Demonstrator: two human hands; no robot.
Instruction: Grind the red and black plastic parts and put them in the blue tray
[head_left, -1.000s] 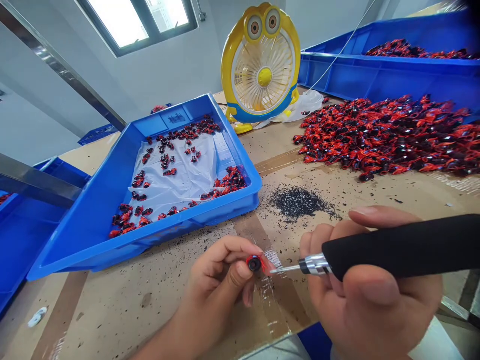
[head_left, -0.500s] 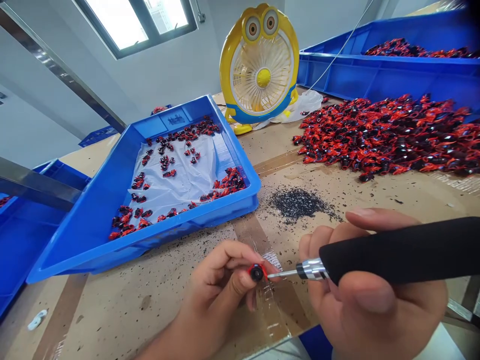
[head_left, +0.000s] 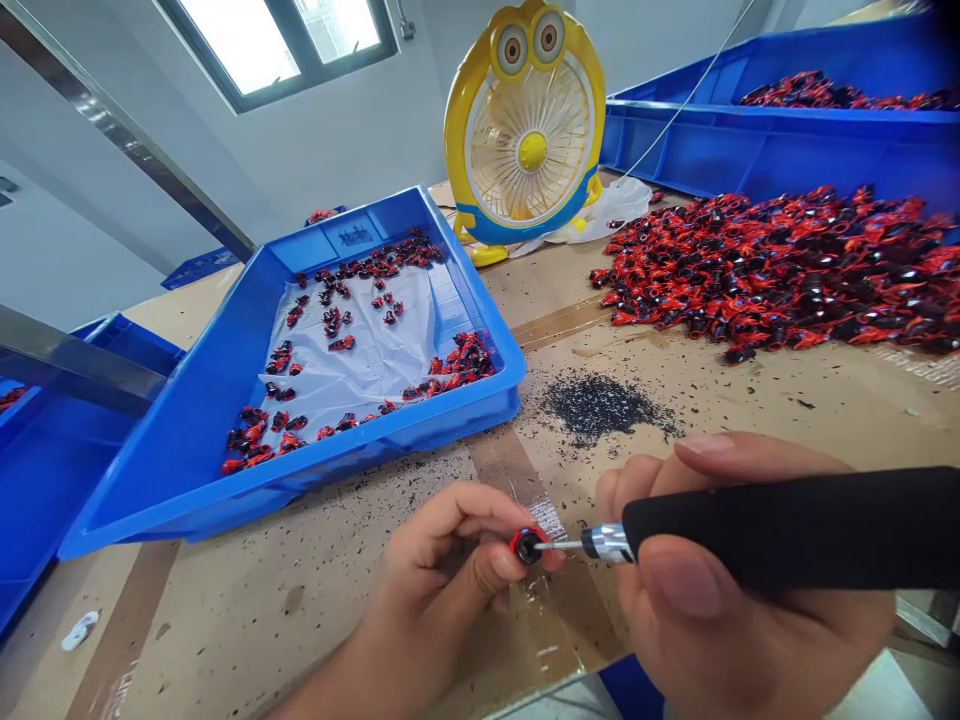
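The left hand (head_left: 442,570) pinches a small red-and-black part (head_left: 528,545) between thumb and fingertips, just above the near edge of the cardboard-covered table (head_left: 315,610). The right hand (head_left: 720,600) is wrapped around the black handle of a tool (head_left: 787,525), whose thin metal tip points left and meets the dark opening of the part.

Judging by how things lie, the work looks early: the blue tray (head_left: 187,440) to the left holds only a scatter of such parts on its white liner, while a large heap of parts (head_left: 780,270) waits far right on the table, and a blue bin (head_left: 772,150) behind it holds more. A patch of black shavings (head_left: 600,405) lies between the tray and the heap, with specks spread over the cardboard.

How deep the tip sits inside the part cannot be made out, as the fingers cover its sides. The tool's far end runs out of the picture at the right. A yellow fan (head_left: 529,130) stands at the far side.
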